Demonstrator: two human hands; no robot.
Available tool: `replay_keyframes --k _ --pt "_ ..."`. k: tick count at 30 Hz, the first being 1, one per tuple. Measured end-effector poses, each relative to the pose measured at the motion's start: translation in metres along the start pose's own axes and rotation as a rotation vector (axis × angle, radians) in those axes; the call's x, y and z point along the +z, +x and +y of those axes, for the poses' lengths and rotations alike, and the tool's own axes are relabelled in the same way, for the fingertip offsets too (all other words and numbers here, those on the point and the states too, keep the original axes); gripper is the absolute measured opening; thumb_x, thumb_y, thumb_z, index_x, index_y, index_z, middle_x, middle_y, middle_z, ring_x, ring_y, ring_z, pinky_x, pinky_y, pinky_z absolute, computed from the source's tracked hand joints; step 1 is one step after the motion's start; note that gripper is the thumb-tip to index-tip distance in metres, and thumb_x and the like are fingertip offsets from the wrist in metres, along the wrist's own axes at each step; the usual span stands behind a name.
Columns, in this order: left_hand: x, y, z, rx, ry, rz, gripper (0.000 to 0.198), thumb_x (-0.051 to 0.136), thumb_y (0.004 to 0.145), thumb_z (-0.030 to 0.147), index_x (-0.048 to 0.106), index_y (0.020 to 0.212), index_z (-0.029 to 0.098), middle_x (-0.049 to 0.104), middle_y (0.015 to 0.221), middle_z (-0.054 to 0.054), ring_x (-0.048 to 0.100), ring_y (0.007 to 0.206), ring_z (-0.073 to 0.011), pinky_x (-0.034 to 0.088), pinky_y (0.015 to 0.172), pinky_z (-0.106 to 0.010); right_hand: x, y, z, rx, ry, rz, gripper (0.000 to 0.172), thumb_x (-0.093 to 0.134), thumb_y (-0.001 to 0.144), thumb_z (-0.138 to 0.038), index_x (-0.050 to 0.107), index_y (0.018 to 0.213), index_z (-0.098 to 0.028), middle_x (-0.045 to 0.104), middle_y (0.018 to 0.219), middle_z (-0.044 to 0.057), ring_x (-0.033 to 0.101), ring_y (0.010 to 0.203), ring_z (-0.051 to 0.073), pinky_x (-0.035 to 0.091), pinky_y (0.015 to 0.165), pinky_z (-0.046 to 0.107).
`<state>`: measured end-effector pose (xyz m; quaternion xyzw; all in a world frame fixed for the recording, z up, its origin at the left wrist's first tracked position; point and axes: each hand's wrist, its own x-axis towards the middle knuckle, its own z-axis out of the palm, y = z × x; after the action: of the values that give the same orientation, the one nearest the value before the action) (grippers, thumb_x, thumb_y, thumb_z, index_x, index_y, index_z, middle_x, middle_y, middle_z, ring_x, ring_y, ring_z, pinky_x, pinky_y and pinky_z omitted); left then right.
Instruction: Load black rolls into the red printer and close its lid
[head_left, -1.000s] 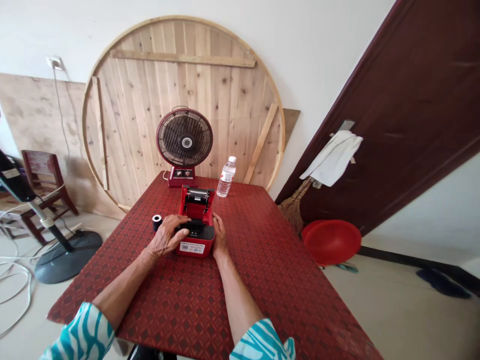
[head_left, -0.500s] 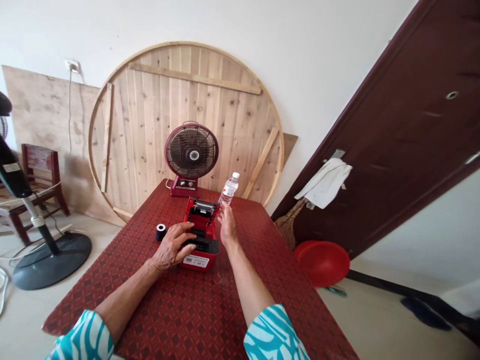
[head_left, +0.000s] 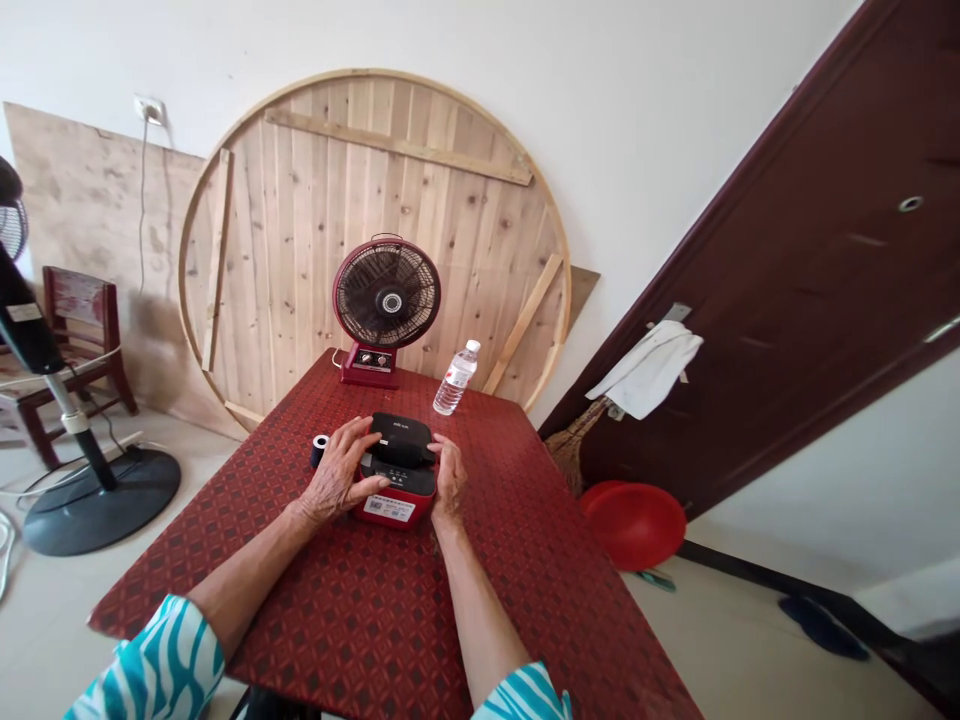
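A red and black thermal printer (head_left: 397, 510) sits on the table, its white label facing me. Its black lid (head_left: 402, 428) is down over the body. My left hand (head_left: 339, 475) rests along the printer's left side, thumb on the front panel and fingers at the lid's edge. On the right side, my right hand (head_left: 448, 475) has its bent fingers on the lid's edge. Partly hidden behind my left hand stands a small black roll (head_left: 319, 448) with a white core. The inside of the printer is out of sight.
A water bottle (head_left: 456, 378) stands beyond the printer, right of a dark red fan (head_left: 386, 300). Both are on the red patterned table (head_left: 540, 560). A round wooden panel (head_left: 315, 220) leans on the wall. A red basin (head_left: 634, 525) is on the floor at right.
The printer's lid, raised before with the black interior showing, has come down over the body. My right hand has moved down to the lid's right edge; my left hand stays at the left side.
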<state>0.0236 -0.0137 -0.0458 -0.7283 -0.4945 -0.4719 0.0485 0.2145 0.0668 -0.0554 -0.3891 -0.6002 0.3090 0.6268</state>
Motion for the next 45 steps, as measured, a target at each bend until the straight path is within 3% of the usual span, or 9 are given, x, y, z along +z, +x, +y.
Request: replay_keyframes --k 5,13,21,25,29,39,45 --pt "-0.001 0.001 -0.003 -0.017 0.028 -0.058 0.052 0.054 0.084 0.060 0.060 0.118 0.022 0.056 0.132 -0.012 0.042 0.130 -0.0314 0.034 0.108 -0.049 -0.001 -0.012 0.004 -0.003 -0.031 -0.013 0.043 0.035 0.090 -0.049 0.066 0.084 -0.020 0.064 0.113 0.009 0.056 0.111 0.020 0.038 0.100 0.036" --pt "0.001 0.002 -0.002 0.008 0.040 -0.012 0.041 0.055 0.086 0.054 0.065 0.108 0.020 0.064 0.118 -0.011 0.050 0.121 -0.0286 0.037 0.103 -0.046 0.001 -0.016 0.007 0.019 -0.005 -0.008 0.044 0.034 0.090 -0.051 0.064 0.083 -0.020 0.063 0.114 0.008 0.055 0.112 0.020 0.037 0.100 0.035" --pt "0.000 -0.002 -0.003 -0.048 -0.047 -0.051 0.047 0.050 0.089 0.055 0.062 0.117 0.020 0.059 0.128 -0.013 0.049 0.123 -0.0282 0.036 0.105 -0.046 0.000 -0.021 0.011 0.010 0.023 -0.014 0.045 0.036 0.089 -0.054 0.065 0.090 -0.020 0.062 0.112 0.008 0.055 0.111 0.021 0.037 0.101 0.037" --pt "-0.002 -0.001 -0.007 -0.040 -0.145 -0.028 0.040 0.037 0.097 0.043 0.064 0.113 0.020 0.061 0.126 -0.010 0.048 0.125 -0.0250 0.034 0.107 -0.045 -0.001 -0.026 0.010 0.046 0.033 -0.006 0.050 0.036 0.089 -0.057 0.063 0.106 -0.018 0.064 0.115 0.010 0.056 0.112 0.022 0.037 0.101 0.038" --pt "-0.005 0.002 -0.006 -0.153 -0.228 -0.003 0.037 0.034 0.097 0.036 0.062 0.117 0.020 0.065 0.121 -0.009 0.052 0.121 -0.0229 0.037 0.105 -0.042 0.001 -0.027 0.014 0.122 0.025 0.021 0.056 0.035 0.089 -0.057 0.058 0.121 -0.016 0.063 0.124 0.012 0.054 0.118 0.023 0.036 0.103 0.039" --pt "-0.022 0.009 0.009 -0.375 -0.366 -0.010 0.030 0.051 0.085 0.030 0.062 0.109 0.019 0.067 0.108 -0.008 0.062 0.102 -0.0221 0.047 0.094 -0.037 0.004 -0.022 0.027 0.213 0.084 -0.015 0.050 0.040 0.087 -0.054 0.063 0.114 -0.018 0.068 0.116 0.009 0.058 0.110 0.023 0.041 0.097 0.038" --pt "-0.013 0.008 0.001 -0.601 -0.658 -0.004 0.040 0.061 0.075 0.033 0.061 0.111 0.016 0.067 0.112 -0.010 0.063 0.101 -0.0233 0.049 0.091 -0.038 0.004 -0.021 0.028 0.215 0.084 -0.034 0.049 0.040 0.086 -0.054 0.065 0.110 -0.018 0.069 0.114 0.008 0.059 0.108 0.022 0.042 0.096 0.036"
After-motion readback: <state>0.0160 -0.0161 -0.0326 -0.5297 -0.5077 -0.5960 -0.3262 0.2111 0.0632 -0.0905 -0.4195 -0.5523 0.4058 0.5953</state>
